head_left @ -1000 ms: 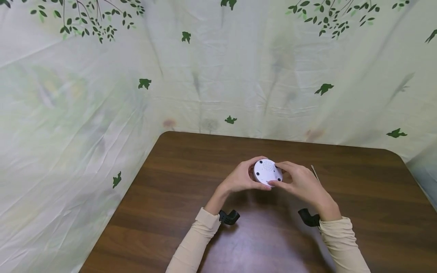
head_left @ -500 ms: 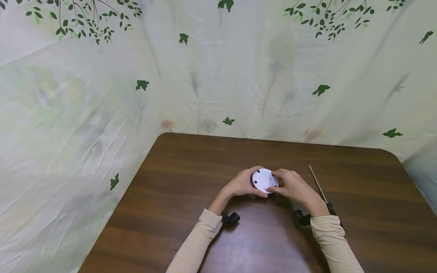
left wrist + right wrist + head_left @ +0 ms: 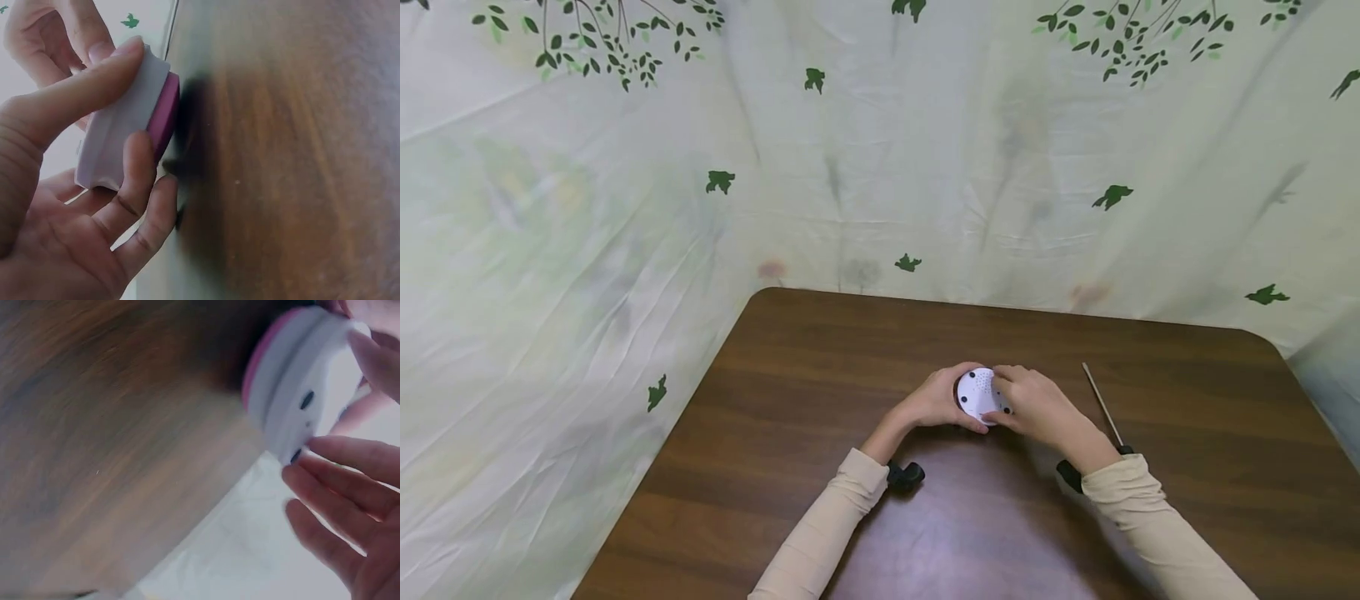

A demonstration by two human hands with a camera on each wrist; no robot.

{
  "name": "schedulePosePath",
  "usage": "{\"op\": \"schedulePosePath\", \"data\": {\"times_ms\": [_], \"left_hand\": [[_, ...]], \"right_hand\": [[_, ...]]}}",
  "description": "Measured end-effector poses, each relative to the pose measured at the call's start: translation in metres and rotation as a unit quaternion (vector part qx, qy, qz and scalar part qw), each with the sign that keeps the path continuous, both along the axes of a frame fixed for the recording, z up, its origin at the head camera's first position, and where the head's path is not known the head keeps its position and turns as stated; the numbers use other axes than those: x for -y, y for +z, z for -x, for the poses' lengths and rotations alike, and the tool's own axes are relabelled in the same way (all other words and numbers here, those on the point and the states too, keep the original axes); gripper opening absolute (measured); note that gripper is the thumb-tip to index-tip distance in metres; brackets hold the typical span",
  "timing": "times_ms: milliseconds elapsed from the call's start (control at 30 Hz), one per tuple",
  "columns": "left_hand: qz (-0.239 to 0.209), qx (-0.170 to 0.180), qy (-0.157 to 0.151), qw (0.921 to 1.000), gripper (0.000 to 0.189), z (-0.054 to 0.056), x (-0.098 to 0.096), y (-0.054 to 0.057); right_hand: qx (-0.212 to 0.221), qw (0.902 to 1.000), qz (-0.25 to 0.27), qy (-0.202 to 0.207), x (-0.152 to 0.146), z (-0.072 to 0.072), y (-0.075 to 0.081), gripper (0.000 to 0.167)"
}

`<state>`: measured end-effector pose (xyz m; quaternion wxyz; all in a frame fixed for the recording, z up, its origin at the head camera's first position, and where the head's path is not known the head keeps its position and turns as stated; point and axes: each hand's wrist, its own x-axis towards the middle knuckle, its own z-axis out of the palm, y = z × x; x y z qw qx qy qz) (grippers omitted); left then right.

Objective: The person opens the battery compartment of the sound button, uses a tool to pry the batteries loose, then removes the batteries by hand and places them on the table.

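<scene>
A round white device [image 3: 976,395] with a cluster of small holes and black dots on its face is held up between the two hands. In the left wrist view its far side shows a pink rim [image 3: 164,112]. My left hand [image 3: 938,402] grips it round the edge, thumb on one side and fingers curled about the other. My right hand [image 3: 1043,408] has thumb and fingers on the face and right edge, covering part of the holes. In the right wrist view, fingertips [image 3: 297,469] lie right at the rim beside a dark oval spot.
A screwdriver [image 3: 1103,407] lies on the brown wooden table [image 3: 820,367], its handle partly hidden by the right forearm. Black wrist cameras [image 3: 906,477] sit at both wrists. A leaf-printed cloth [image 3: 865,167] hangs behind the table and along its left side.
The device and both hands have come slightly nearer the person. My right fingers have shifted from the edge over more of the face. More of the screwdriver shows than a second ago.
</scene>
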<state>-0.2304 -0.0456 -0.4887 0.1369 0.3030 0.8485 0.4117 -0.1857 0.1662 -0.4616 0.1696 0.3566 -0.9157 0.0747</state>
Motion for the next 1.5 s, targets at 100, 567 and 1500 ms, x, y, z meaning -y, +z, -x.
{"op": "schedulePosePath", "data": {"times_ms": [100, 567, 1500], "left_hand": [[0.008, -0.011, -0.001, 0.9999, 0.088, 0.001, -0.001, 0.001], [0.040, -0.006, -0.008, 0.9992, 0.105, 0.002, -0.005, 0.000], [-0.008, 0.027, 0.008, 0.9996, 0.081, 0.007, -0.003, 0.001]], "right_hand": [[-0.061, 0.9977, -0.019, 0.022, 0.003, -0.001, -0.003, 0.052], [-0.080, 0.9925, -0.093, 0.001, 0.011, -0.008, 0.005, 0.041], [-0.242, 0.9602, -0.139, 0.010, 0.014, -0.012, -0.019, 0.032]]}}
